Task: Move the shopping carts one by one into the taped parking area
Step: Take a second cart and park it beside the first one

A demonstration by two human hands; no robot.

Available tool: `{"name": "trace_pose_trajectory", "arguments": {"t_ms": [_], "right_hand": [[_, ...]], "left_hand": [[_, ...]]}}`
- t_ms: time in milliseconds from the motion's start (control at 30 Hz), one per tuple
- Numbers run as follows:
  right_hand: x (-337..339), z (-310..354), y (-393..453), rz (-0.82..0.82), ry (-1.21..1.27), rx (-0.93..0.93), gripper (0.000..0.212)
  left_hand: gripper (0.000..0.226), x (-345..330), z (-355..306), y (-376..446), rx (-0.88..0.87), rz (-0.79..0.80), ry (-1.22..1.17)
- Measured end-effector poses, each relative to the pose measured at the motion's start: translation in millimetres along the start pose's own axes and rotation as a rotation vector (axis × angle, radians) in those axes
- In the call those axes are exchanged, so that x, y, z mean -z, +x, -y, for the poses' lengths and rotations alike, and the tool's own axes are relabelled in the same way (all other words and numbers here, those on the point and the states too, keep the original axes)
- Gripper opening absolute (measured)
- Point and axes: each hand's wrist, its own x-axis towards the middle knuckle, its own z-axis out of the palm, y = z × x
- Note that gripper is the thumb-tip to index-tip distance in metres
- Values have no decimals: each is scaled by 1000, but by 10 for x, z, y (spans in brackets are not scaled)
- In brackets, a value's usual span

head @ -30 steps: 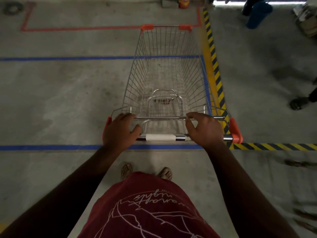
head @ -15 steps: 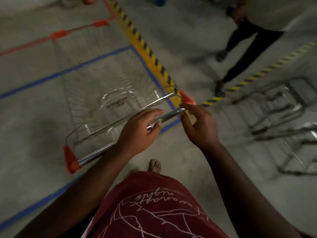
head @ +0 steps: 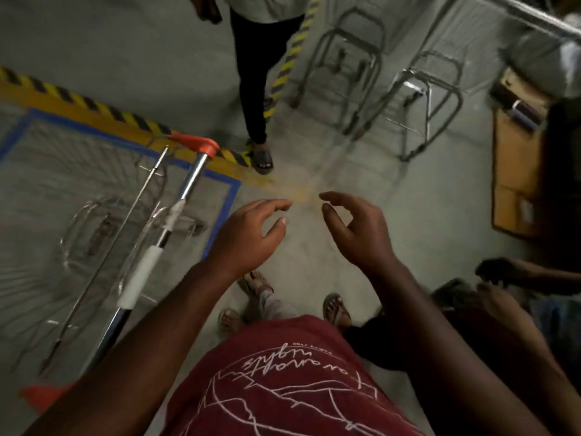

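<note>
Both hands float free above the concrete floor (head: 361, 171), holding nothing. The left hand (head: 248, 237) has a loose, spread grip, fingers gently bent and pointing to the far right; the right hand (head: 355, 228) mirrors it just beside, fingers relaxed and curved, thumb apart from the rest. The shopping cart (head: 94, 221) stands at the left, apart from both hands, its wire basket over the floor inside the blue tape outline (head: 226, 199), whose near-right corner lies just right of the cart's handle. The chrome handle bar (head: 163, 237) carries a white sleeve and ends in an orange plastic cap (head: 201, 144) at the far end; another orange cap shows at the near left. Beyond the blue tape runs a yellow-and-black hazard stripe (head: 94, 105). Further carts (head: 408, 99) with bare metal frames stand at the far right, blurred. Another person's legs in dark trousers (head: 254, 89) and a sandal stand on the far stripe. Flattened cardboard (head: 512, 171) lies at the right. The wearer's maroon shirt (head: 283, 388) bears white line art and handwritten lettering, upside down and not clearly readable.
</note>
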Motion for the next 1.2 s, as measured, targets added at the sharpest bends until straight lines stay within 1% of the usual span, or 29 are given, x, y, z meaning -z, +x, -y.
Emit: {"name": "trace_pose_trajectory", "arguments": {"t_ms": [133,200,300,467,533,600,700,767,867,933,1033,1100,1200], "right_hand": [[-4,-73,-270,-32,43,-73,23],[-64,-25,-341,-21,52,-52,24],[-234,123,-371,43,71,-5,26],[-557,488,-287,207,67,148,28],[-692,666,-212,281,51,233,28],[-833,863,-130,344,44,317,29],[-1027,1153,-34,384,57,458,29],[-1137,1338,14,399,80,565,28],[-1278,1569,62,453,91,675,29],[-1377,1669,80,486,84,720,30],[-1504,1695,104,563,42,727,34],[-1535,1657,105,596,18,721,37],[-1502,1586,106,598,32,729,38]], "left_hand": [[31,-90,-82,-35,-39,75,-2],[31,-83,-76,-95,-38,94,-5],[32,12,22,-257,18,60,3],[32,307,317,-687,124,-121,13],[33,448,413,-859,158,-215,24],[32,586,482,-1017,158,-331,57],[34,749,543,-1238,192,-508,94],[40,825,598,-1364,264,-573,84],[48,878,707,-1531,356,-597,78],[54,896,780,-1610,421,-580,74],[62,876,856,-1674,507,-541,63],[64,861,880,-1686,526,-526,61],[62,865,882,-1657,531,-506,47]]}}
